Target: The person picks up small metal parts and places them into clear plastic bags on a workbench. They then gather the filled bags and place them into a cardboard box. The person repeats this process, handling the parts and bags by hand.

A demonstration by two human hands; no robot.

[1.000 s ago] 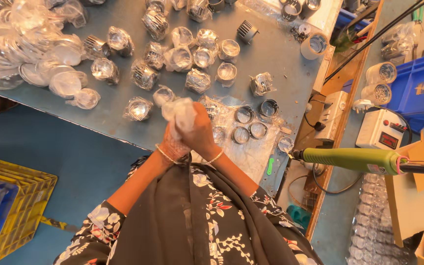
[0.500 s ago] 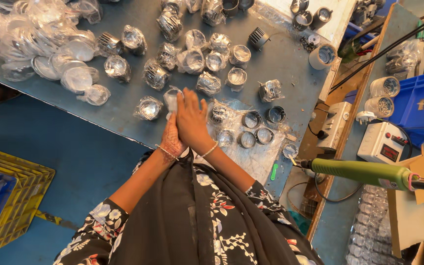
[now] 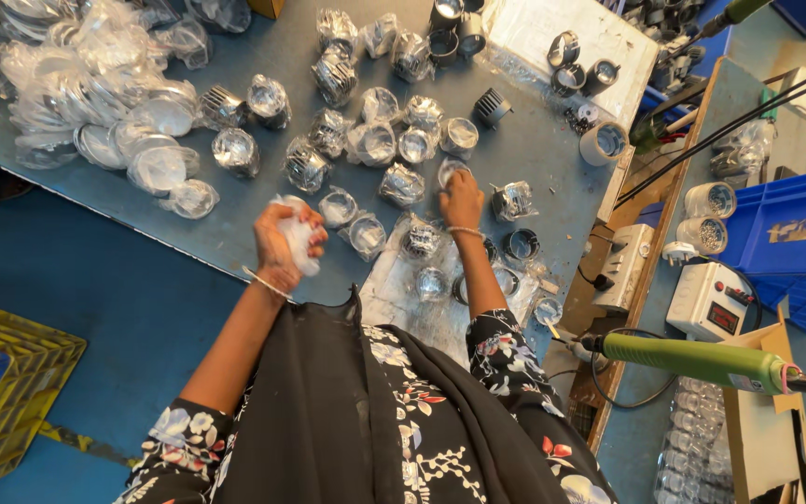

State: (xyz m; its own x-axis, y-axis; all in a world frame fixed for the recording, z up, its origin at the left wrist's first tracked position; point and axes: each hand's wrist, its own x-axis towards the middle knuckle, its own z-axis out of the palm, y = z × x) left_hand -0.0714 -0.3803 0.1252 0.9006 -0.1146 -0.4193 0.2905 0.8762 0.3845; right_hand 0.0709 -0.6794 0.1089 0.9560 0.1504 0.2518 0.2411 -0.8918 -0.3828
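The left hand (image 3: 282,245) is clenched around a crumpled clear wrapper (image 3: 298,245) above the worktop (image 3: 235,224) edge. The right hand (image 3: 462,198), fingers loosely spread, rests on a bagged part (image 3: 450,170); grip its body, not loose film.

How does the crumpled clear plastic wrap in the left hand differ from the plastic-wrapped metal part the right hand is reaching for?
The crumpled clear plastic wrap looks empty and scrunched into a wad, while the plastic-wrapped round metal part is full, its wrap fitted round it. The wrap is clutched in the left hand above the table edge; the part lies on the grey metal table under the fingertips of the right hand. Both are glossy clear plastic.
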